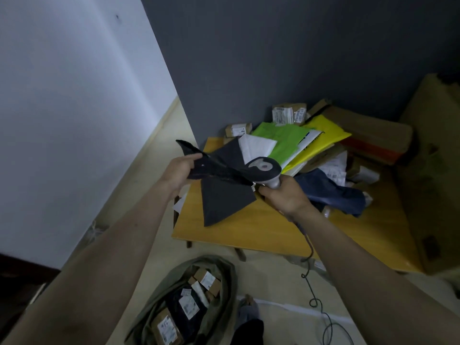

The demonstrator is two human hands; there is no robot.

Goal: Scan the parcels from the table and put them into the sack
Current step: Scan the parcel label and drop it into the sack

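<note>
**Black mailer held up w/ scanner beside it**

Black plastic mailer bag (219,170) was up in the air between both hands, over the near-left corner of the table (261,230). Left hand (180,170) pinched its upper left end, thumb on top & fingers under, so the bag crumpled there and a flap stuck up past the fingertips. Lower part of the bag hung down in a flat pointed sheet below & between the hands.

Right hand (286,195) was curled round the grip of a grey handheld scanner (263,168), head of the scanner up against the right end of the bag. Its cable (311,277) dropped from under the wrist to the floor & coiled there.

Beyond the right hand, a heap of parcels lay on the yellow-wood table: green mailer (286,140), yellow mailer (323,135), white padded envelope (256,148), blue bag (331,190) just right of the hand, small brown boxes (239,129) at the back vs. the dark wall.

Below the hands, on the floor betw. the forearms, the olive sack (174,282) sat open w/ several labelled parcels (189,305) inside. Big cardboard box (433,170) stood far right of the right hand.
</note>
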